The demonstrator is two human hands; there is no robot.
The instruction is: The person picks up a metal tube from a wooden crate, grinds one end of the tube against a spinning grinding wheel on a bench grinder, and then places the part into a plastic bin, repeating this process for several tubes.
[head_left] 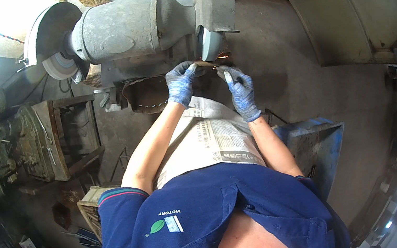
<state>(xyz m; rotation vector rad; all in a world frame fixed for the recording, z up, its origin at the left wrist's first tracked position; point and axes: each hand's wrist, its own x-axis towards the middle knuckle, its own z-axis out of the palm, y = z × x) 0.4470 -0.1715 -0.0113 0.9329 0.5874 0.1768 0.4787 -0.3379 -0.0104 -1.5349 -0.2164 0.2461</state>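
Note:
A thin metal strip (205,63) spans the gap between my two gloved hands, pressed to the lower edge of the bench grinder's right wheel (211,43). Orange sparks glow where they meet. My left hand (180,83), in a blue-grey glove, pinches the strip's left end between thumb and fingers. At its other end my right hand (241,90), gloved alike, is closed on it. The strip's exact shape is too small to make out. Above both hands lies the grey bench grinder (120,29), its right wheel under a metal guard (214,1).
The grinder's left wheel (60,66) is partly exposed. Below the motor hangs a dark open metal tray (148,94). Newspaper (219,136) covers my lap. A green machine (11,144) stands left, a wooden box (89,209) near my left elbow, and a blue-edged metal bin (313,143) beside my right arm.

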